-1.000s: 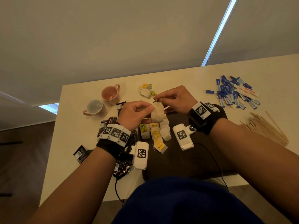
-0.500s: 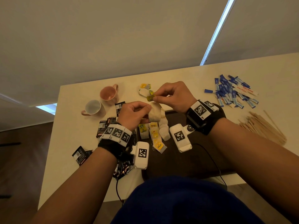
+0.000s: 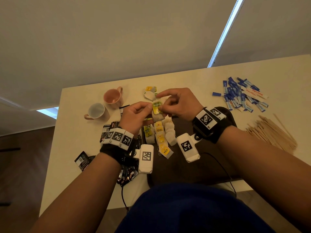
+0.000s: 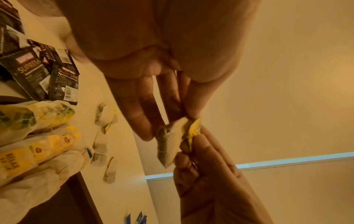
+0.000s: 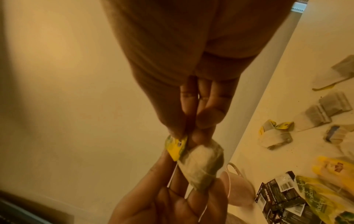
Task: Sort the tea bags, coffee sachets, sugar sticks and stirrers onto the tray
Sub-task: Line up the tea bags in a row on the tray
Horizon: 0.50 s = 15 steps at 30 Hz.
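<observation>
Head view shows my left hand [image 3: 134, 115] and my right hand [image 3: 180, 103] meeting above the far edge of the dark tray [image 3: 185, 165], sharing one tea bag [image 3: 157, 113]. I have the left thumb and fingertips pinched on the pale pouch, and the right thumb and curled fingers [image 5: 208, 116] nipping its yellow-green tag [image 3: 157, 107], with my right index finger stretched out straight above it. From the left wrist camera the tea bag [image 4: 170, 144] hangs clear of the bench [image 3: 80, 148], caught between both sets of fingertips; the right wrist camera shows the tag [image 5: 176, 147] at the pouch's upper end.

On the tray, just below my hands, sorted tea bags [image 3: 159, 137] lie in short rows along its left part. More loose tea bags [image 3: 150, 92] sit on the bench beyond the tray. Left of the tray lie black coffee sachets [image 3: 109, 130], and further left and beyond them a pink mug [image 3: 112, 96] and a white mug [image 3: 96, 111]. Right of the tray, blue sugar sticks [image 3: 240, 95] form a heap towards the far side, with wooden stirrers [image 3: 272, 133] piled nearer to me.
</observation>
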Available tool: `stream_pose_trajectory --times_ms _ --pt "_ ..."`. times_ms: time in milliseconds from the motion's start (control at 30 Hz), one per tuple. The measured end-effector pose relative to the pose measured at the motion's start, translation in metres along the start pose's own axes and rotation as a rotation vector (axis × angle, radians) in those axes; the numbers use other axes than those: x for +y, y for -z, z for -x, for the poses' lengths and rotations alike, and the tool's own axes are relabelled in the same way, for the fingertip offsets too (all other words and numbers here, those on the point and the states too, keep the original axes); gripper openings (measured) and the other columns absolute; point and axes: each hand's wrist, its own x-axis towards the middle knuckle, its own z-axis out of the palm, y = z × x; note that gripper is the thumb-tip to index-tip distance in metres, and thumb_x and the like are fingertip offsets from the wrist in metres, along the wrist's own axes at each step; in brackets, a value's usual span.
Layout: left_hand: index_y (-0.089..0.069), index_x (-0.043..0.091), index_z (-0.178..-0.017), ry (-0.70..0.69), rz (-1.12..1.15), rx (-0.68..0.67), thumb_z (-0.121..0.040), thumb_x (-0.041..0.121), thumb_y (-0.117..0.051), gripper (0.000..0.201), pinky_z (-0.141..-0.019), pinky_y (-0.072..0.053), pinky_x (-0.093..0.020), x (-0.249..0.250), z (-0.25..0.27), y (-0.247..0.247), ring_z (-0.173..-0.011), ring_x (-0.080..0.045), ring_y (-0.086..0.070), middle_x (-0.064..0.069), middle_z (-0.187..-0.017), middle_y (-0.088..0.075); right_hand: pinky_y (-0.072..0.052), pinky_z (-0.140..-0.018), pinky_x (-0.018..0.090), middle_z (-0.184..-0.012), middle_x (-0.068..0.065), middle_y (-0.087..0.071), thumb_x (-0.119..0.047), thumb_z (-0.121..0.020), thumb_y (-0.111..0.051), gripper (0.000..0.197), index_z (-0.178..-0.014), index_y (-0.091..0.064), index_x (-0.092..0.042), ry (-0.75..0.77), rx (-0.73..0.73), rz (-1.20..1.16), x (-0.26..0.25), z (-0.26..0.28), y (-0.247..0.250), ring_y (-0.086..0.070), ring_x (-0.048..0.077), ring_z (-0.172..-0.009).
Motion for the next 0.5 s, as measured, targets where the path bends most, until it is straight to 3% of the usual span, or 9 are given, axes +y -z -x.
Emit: stream_pose_trajectory --times_ms 133,200,300,367,500 --pt "-0.071 0.007 -0.092 -0.028 -0.085 0.013 -0.092 0.008 -0.067 0.005 -0.086 -0.058 -0.052 -0.001 -0.001 0.004 -0.093 -0.038 -0.069 -0.021 -0.095 -0.072 -0.054 -0.057 0.025 -0.070 0.002 -0.071 -0.017 -0.082 -0.077 0.024 -0.105 -0.072 -0.014 -0.005 -0.015 0.202 0.003 -0.004 -0.003 -0.067 0.013 -0.061" --pt "-0.073 0.014 -0.087 -0.058 -0.192 0.024 -0.089 0.006 -0.070 0.009 -0.085 -0.057 -0.055 -0.005 -0.002 0.008 -0.092 -0.041 -0.070 -0.021 -0.094 -0.073 -0.053 -0.062 0.030 -0.071 -0.001 -0.068 -0.024 -0.080 -0.078 0.018 -0.095 -0.073 -0.018 0.005 -0.042 0.331 0.006 -0.009 -0.007 -0.062 0.011 -0.062" --pt "-0.073 0.019 -0.084 -0.062 -0.290 0.028 -0.087 0.006 -0.072 0.013 -0.082 -0.058 -0.056 -0.012 -0.006 0.015 -0.088 -0.039 -0.071 -0.018 -0.088 -0.074 -0.051 -0.064 0.024 -0.072 -0.008 -0.065 -0.024 -0.079 -0.079 0.011 -0.082 -0.070 -0.018 0.000 -0.105 0.412 0.010 -0.017 -0.013 -0.060 0.004 -0.065" --pt "-0.073 0.019 -0.085 -0.056 -0.337 0.053 -0.087 0.009 -0.073 0.010 -0.081 -0.059 -0.053 -0.017 -0.008 0.020 -0.087 -0.036 -0.071 -0.016 -0.088 -0.074 -0.053 -0.063 0.023 -0.069 -0.009 -0.067 -0.021 -0.081 -0.078 0.011 -0.080 -0.067 -0.019 -0.052 -0.161 0.428 0.014 -0.021 -0.019 -0.064 0.004 -0.061" --pt "-0.074 0.019 -0.090 -0.015 -0.332 0.132 -0.088 0.015 -0.072 0.005 -0.076 -0.060 -0.039 -0.026 -0.012 0.030 -0.083 -0.022 -0.071 -0.011 -0.090 -0.075 -0.059 -0.062 0.027 -0.074 0.003 -0.072 -0.012 -0.086 -0.072 0.009 -0.086 -0.063 -0.014 -0.214 -0.267 0.431 0.033 -0.026 -0.041 -0.071 0.015 -0.062"
